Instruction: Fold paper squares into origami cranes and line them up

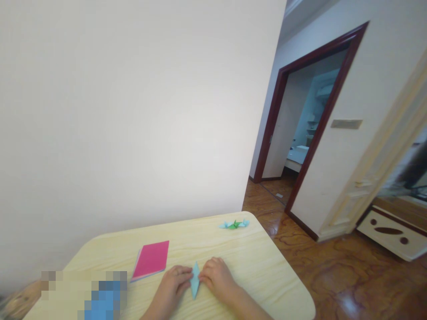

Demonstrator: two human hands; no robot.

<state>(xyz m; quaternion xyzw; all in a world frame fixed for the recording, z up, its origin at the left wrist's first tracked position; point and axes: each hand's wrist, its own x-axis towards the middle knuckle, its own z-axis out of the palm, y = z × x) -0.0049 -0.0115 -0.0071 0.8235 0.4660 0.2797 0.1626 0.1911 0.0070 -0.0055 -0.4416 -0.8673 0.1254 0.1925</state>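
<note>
A narrow piece of folded light blue paper (pixel 195 280) stands nearly upright on the pale wooden table (pixel 203 240), pinched between my left hand (pixel 173 284) and my right hand (pixel 215 276). The fingers of both hands press against its sides. A stack of paper sheets (pixel 151 260) with a pink top sheet lies to the left of my left hand. Near the far edge of the table are two small origami cranes (pixel 234 224), one green and one light blue, touching each other.
A pixelated patch (pixel 91 293) hides the table's near left part. A white wall (pixel 133 111) rises behind the table. To the right, a wooden floor (pixel 320 271) leads to a dark-framed doorway (pixel 283 120). A cream door (pixel 360 186) stands at the right.
</note>
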